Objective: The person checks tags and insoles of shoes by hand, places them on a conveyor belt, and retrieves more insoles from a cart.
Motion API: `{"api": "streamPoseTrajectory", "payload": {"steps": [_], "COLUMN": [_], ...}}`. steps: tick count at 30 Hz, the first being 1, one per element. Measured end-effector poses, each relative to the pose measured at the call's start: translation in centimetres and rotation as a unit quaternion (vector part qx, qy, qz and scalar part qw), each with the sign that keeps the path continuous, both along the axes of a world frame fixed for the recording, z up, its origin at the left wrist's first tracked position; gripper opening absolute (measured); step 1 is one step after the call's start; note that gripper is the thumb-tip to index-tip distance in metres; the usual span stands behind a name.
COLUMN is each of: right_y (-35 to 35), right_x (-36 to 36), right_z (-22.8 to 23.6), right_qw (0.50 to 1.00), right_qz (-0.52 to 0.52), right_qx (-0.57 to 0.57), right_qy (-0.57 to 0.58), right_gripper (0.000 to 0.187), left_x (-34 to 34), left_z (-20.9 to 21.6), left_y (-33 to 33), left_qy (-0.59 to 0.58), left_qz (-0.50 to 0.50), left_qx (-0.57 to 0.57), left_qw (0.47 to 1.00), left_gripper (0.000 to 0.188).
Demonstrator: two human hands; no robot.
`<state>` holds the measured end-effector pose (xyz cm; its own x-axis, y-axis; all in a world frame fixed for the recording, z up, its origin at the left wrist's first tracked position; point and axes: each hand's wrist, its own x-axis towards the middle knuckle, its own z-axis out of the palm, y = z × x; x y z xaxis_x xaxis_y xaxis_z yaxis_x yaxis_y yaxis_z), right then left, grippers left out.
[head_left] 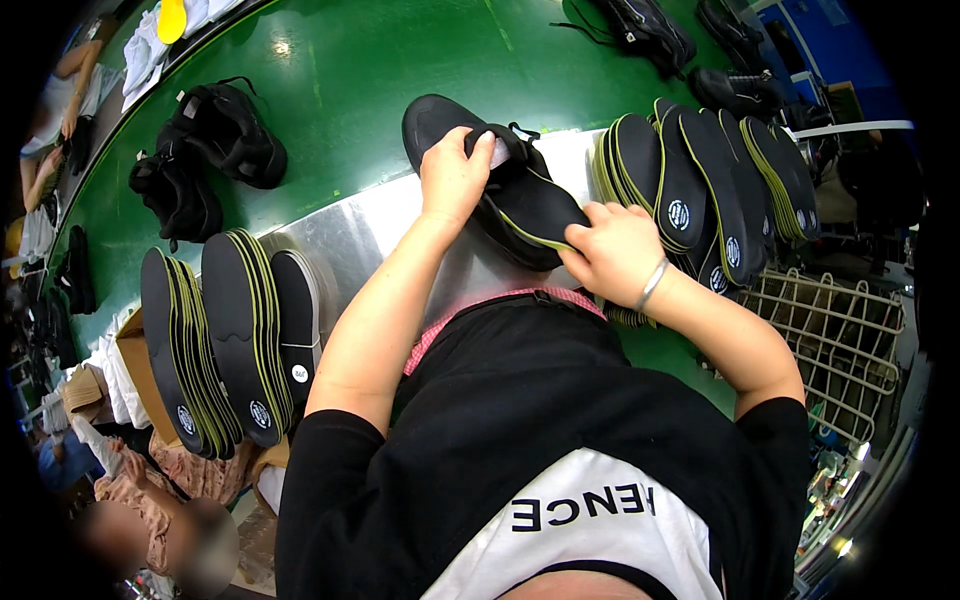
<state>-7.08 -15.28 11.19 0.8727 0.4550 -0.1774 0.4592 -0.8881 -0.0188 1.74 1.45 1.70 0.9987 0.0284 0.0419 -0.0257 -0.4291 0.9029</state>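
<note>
A black shoe [440,125] lies sole-up on the metal edge strip [350,235] of the green belt. My left hand [452,175] grips the shoe at its opening, fingers curled over the collar. My right hand [612,250], with a bangle on the wrist, holds a black insole with a yellow-green rim [530,210], whose far end sits in the shoe's opening. Both hands are close together in front of my chest.
Stacks of black insoles stand on edge at my left [225,345] and right [700,185]. More black shoes lie on the green belt [215,135] [650,30]. A wire rack [835,340] is at the right. Other people are at the left edge [60,100] and lower left [160,520].
</note>
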Motion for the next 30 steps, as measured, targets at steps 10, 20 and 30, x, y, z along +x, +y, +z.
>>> {"api": "streamPoseTrajectory", "payload": {"steps": [10, 20, 30], "right_y": [4.0, 4.6, 5.8], "right_x": [4.4, 5.5, 6.8], "right_z": [-5.7, -7.5, -8.2], "right_qw": [0.995, 0.967, 0.943], "right_qz": [-0.001, -0.048, -0.061], "right_qx": [-0.014, -0.081, -0.182], "right_qy": [0.095, 0.236, 0.272], "right_gripper": [0.015, 0.024, 0.022], "left_x": [0.1, 0.0, 0.2], "left_z": [0.0, -0.6, -0.8], "left_y": [-0.1, -0.2, -0.3], "left_qy": [0.008, 0.005, -0.010], "left_qz": [0.001, 0.005, -0.004], "left_qx": [-0.026, -0.041, -0.057], "left_qw": [1.000, 0.999, 0.998], "left_gripper": [0.034, 0.032, 0.031]}}
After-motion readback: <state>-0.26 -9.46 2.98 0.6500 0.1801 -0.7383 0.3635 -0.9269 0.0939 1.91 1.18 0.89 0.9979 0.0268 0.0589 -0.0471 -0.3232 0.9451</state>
